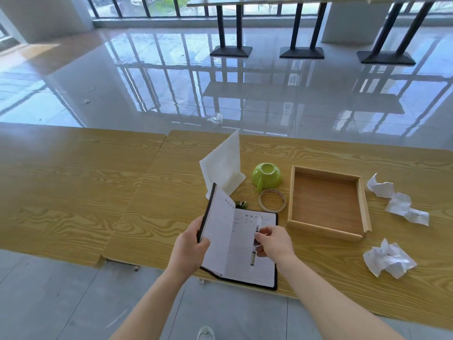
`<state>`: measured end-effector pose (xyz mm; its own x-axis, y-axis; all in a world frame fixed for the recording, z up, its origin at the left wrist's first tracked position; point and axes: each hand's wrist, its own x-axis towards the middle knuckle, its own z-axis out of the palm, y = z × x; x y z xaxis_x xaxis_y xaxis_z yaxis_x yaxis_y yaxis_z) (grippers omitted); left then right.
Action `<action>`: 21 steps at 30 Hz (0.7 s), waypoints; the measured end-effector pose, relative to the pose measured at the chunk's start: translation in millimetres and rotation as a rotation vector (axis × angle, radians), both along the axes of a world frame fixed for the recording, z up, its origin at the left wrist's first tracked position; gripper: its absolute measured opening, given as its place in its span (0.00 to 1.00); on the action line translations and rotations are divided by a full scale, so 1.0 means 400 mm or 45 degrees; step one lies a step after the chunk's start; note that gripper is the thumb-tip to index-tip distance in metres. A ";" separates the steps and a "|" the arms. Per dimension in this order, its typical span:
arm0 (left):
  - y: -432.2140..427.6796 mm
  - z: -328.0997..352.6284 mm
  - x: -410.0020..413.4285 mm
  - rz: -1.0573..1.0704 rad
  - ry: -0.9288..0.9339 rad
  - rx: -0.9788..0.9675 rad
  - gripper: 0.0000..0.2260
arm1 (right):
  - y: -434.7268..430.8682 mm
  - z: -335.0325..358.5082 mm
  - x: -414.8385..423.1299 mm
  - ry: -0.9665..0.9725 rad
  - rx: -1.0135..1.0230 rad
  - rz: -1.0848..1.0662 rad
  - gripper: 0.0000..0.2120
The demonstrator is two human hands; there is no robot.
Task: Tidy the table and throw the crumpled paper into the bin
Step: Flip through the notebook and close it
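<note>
The left hand (188, 249) has its fingers curled round the notebook (245, 271) cover and the right hand (274, 241) pinches the pen (253, 257) — lift it clear before closing. The crumpled paper (388, 260) lies near the right edge of the tabletop (318, 266).

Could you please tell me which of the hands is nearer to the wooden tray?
The right hand, pinching the pen just left of the wooden tray; the left hand grips the notebook farther left.

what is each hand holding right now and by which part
The left hand grips the notebook by the outer edge of its raised left cover. The right hand pinches the pen around its middle, above the open page.
</note>
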<state>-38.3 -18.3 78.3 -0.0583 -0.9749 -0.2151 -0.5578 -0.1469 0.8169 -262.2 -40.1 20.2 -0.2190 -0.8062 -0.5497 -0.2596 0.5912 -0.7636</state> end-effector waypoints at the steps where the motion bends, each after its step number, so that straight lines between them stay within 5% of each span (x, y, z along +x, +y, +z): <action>1: 0.001 -0.002 0.002 0.005 -0.005 -0.010 0.24 | -0.009 -0.005 0.022 0.011 0.021 0.026 0.04; 21: 0.011 -0.012 -0.029 -0.076 -0.050 -0.124 0.26 | -0.007 -0.049 0.059 -0.369 0.044 -0.109 0.12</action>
